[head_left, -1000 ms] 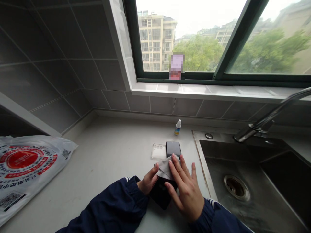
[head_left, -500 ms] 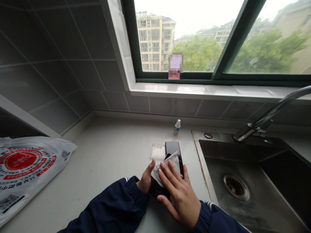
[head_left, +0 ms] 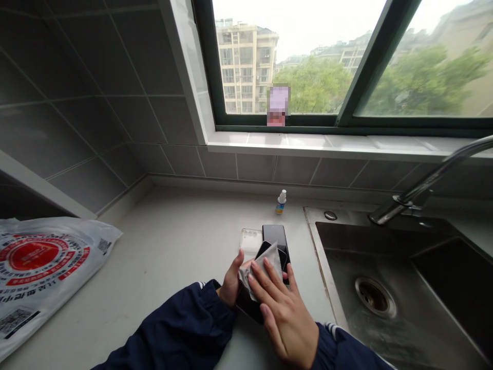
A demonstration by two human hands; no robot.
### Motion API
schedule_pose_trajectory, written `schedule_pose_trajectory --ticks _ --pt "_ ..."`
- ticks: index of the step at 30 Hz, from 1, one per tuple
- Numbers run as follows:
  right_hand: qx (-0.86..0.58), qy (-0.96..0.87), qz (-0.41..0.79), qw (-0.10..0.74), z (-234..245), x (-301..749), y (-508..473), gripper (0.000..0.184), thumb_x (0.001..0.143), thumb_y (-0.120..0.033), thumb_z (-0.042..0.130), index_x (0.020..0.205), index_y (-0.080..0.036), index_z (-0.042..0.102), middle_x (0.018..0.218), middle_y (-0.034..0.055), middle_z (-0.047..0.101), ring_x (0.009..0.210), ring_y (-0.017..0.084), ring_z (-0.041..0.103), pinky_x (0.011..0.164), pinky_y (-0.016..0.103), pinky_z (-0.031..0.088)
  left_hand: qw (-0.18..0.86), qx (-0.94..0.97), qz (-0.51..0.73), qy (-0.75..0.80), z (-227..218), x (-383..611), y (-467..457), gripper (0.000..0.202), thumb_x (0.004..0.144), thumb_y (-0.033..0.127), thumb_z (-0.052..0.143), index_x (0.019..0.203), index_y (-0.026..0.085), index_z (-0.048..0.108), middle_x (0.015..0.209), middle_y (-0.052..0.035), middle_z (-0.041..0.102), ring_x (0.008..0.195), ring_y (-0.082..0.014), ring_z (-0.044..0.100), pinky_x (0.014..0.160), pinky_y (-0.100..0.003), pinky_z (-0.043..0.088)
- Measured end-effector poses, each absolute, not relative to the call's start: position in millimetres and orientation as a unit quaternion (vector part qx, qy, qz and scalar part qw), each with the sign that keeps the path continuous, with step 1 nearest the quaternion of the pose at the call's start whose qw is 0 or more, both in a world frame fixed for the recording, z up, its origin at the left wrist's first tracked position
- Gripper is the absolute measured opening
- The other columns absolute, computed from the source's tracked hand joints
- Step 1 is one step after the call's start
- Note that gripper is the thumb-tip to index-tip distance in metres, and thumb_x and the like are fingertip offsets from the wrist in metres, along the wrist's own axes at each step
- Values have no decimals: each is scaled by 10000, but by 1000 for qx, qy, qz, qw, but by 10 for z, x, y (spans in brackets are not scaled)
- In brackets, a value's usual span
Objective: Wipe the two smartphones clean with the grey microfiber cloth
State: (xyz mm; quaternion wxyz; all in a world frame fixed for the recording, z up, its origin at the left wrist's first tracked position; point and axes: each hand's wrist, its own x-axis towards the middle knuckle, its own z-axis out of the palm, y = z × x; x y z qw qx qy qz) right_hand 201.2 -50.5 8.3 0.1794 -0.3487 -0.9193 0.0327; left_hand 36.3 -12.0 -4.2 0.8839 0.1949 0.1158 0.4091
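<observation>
My left hand (head_left: 233,280) grips a black smartphone (head_left: 248,307) by its edge, tilted up off the white countertop (head_left: 162,267). My right hand (head_left: 283,316) lies over the phone, pressing a grey microfiber cloth (head_left: 264,267) onto its face, so most of the phone is hidden. Just beyond my fingers, a second black phone-like slab (head_left: 275,239) lies flat. To its left sits a clear phone case (head_left: 251,240). A small spray bottle (head_left: 281,202) with a white cap stands farther back.
A white plastic bag (head_left: 46,259) with red print lies on the counter at left. A steel sink (head_left: 370,267) with a drain and a curved faucet (head_left: 431,185) fills the right side. Grey wall tiles and a window sill run along the back.
My right hand has slid nearer me and to the left, dragging the cloth along the phone. More of the held phone's far end now shows beyond the cloth.
</observation>
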Motion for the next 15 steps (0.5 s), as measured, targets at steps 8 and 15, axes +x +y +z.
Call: schedule_pose_trajectory --ticks 8,15 --pt "-334 -921 -1 199 82 1996 -497 631 982 -409 474 1540 -182 285 1598 65 252 1494 321 158 1176 538 -159 875 206 424 113 8 364 -127 796 908 664 369 1370 26 481 1095 -223 699 1064 -310 667 1002 -438 446" --pt "-271 -948 5 166 281 1998 -531 608 949 -395 527 1505 -213 361 1587 36 282 1492 308 180 1151 570 -210 860 181 451 153 19 315 -124 832 884 715 354 1380 60 483 1102 -224 699 1022 -307 674 941 -459 488"
